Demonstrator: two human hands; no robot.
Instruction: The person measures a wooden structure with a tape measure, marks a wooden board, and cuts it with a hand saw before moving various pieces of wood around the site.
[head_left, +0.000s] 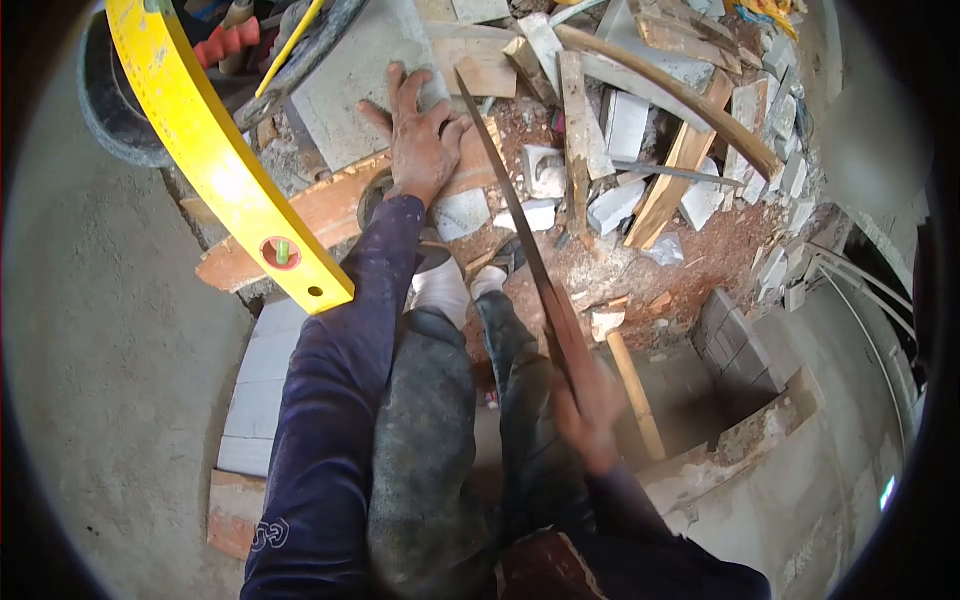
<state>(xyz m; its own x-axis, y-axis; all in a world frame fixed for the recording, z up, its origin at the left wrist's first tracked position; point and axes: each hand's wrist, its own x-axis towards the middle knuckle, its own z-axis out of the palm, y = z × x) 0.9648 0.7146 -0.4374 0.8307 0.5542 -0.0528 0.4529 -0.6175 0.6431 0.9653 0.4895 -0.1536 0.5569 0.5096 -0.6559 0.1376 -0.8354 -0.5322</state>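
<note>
My left hand (418,140) lies with its fingers spread on a grey slab (345,85) and the wooden plank (325,205) beside it. My right hand (590,405), blurred by motion, is closed round the handle end of a long handsaw (518,215). The narrow dark blade points up and away, its tip just right of my left hand's fingers. A yellow spirit level (220,150) slants across the upper left, and its lower end overlaps my left sleeve in this view.
Broken blocks (615,205) and wood offcuts (655,205) litter the ground at upper right. A wooden-handled hammer (635,395) lies right of my right hand. At upper left stands a black tub (115,115). White blocks (255,400) lie left of my legs.
</note>
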